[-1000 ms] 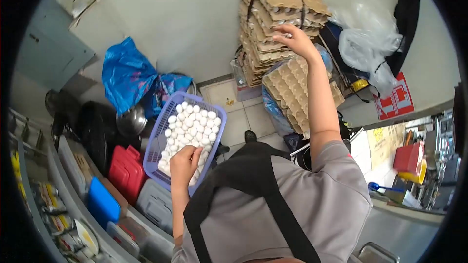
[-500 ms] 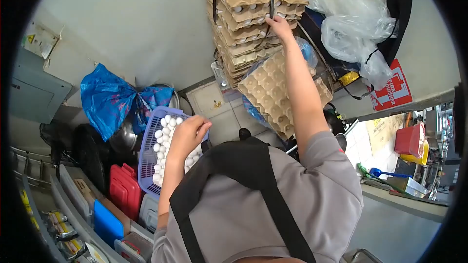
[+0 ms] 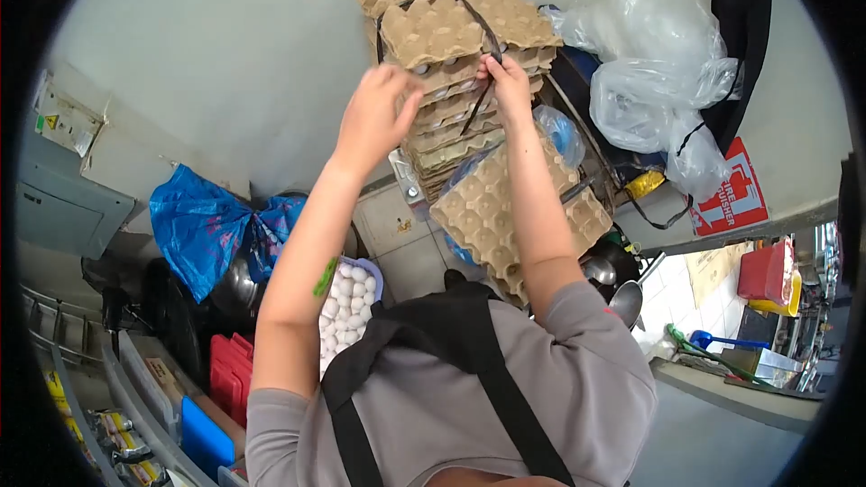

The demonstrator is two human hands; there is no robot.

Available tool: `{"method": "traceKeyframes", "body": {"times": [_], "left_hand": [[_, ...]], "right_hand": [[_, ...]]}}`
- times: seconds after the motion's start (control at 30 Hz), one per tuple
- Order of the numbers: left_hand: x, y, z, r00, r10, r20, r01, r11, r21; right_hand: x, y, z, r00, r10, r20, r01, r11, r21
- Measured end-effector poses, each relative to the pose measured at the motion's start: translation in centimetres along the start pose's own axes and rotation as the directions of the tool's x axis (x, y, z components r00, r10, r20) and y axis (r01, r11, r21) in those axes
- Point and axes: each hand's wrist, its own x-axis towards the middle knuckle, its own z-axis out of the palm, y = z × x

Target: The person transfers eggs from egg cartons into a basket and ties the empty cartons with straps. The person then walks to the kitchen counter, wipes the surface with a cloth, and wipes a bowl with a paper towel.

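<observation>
A tall stack of brown cardboard egg trays (image 3: 433, 32) stands against the wall, with eggs showing between its upper layers. A black tie strip (image 3: 471, 11) runs over and around the top of it. My right hand (image 3: 507, 86) pinches this strip at the stack's front right, and a loose end hangs below. Left of the stack, my left hand (image 3: 379, 113) is raised with thumb and fingers apart, slightly blurred and holding nothing. White eggs (image 3: 347, 302) fill a purple basket (image 3: 374, 278), partly hidden behind my left arm. An empty egg tray (image 3: 487, 203) leans below the stack.
A blue plastic bag (image 3: 203, 225) sits at the left above dark pans. Clear plastic bags (image 3: 663, 81) hang at the right, near a red fire extinguisher sign (image 3: 735, 189). Storage bins and a red container (image 3: 230, 374) are at lower left. A metal ladle (image 3: 624, 302) lies right of my arm.
My left hand has left the egg basket and risen to the left side of the stack. My right hand stays at the strip, whose loose end now shows. The view has shifted slightly.
</observation>
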Motion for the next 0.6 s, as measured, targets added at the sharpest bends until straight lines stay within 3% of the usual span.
{"method": "traceKeyframes", "body": {"times": [0.03, 0.07, 0.13, 0.17, 0.23, 0.27, 0.33, 0.4, 0.47, 0.57, 0.6], "left_hand": [[2.0, -0.6, 1.1, 0.999, 0.010, -0.037, -0.009, 1.000, 0.020], [3.9, -1.3, 2.2, 0.999, 0.016, -0.042, -0.015, 1.000, 0.022], [6.2, -2.1, 3.8, 0.988, 0.131, -0.086, -0.113, 0.975, 0.191], [6.4, -2.2, 4.0, 0.988, 0.133, -0.080, -0.117, 0.976, 0.186], [7.2, -2.8, 4.0, 0.988, 0.053, 0.148, -0.095, 0.952, 0.290], [7.3, -3.2, 4.1, 0.987, 0.059, 0.149, -0.101, 0.951, 0.292], [6.9, -3.6, 4.2, 0.975, 0.148, 0.164, -0.191, 0.938, 0.290], [7.0, -3.8, 4.3, 0.980, 0.113, 0.164, -0.152, 0.956, 0.251], [6.8, -3.4, 4.4, 0.984, 0.073, 0.163, -0.108, 0.971, 0.213], [6.9, -2.9, 4.0, 0.981, -0.010, 0.195, -0.024, 0.985, 0.174], [6.8, -2.8, 3.9, 0.985, -0.015, 0.173, -0.017, 0.983, 0.183]], "right_hand": [[0.1, 0.0, -0.2, 1.000, 0.006, 0.012, -0.006, 1.000, -0.014], [0.3, 0.0, -0.2, 0.999, -0.052, 0.003, 0.052, 0.987, -0.152], [0.8, 0.0, -0.5, 0.976, -0.155, -0.153, 0.105, 0.950, -0.295], [0.8, -0.1, -0.8, 0.975, -0.153, -0.160, 0.101, 0.950, -0.294], [1.2, -0.5, -0.9, 0.913, -0.272, -0.305, 0.093, 0.865, -0.493], [1.5, -0.6, -0.8, 0.910, -0.276, -0.308, 0.097, 0.867, -0.490], [1.3, -0.6, -0.5, 0.875, -0.431, -0.221, 0.247, 0.789, -0.563], [1.6, 0.2, 0.8, 0.851, -0.525, -0.015, 0.423, 0.702, -0.573], [1.2, -1.3, 1.5, 0.843, -0.537, -0.002, 0.387, 0.610, -0.691], [1.6, -1.9, 0.6, 0.836, -0.464, -0.292, 0.230, 0.780, -0.583], [1.2, -1.9, 0.8, 0.835, -0.467, -0.291, 0.232, 0.779, -0.582]]}}
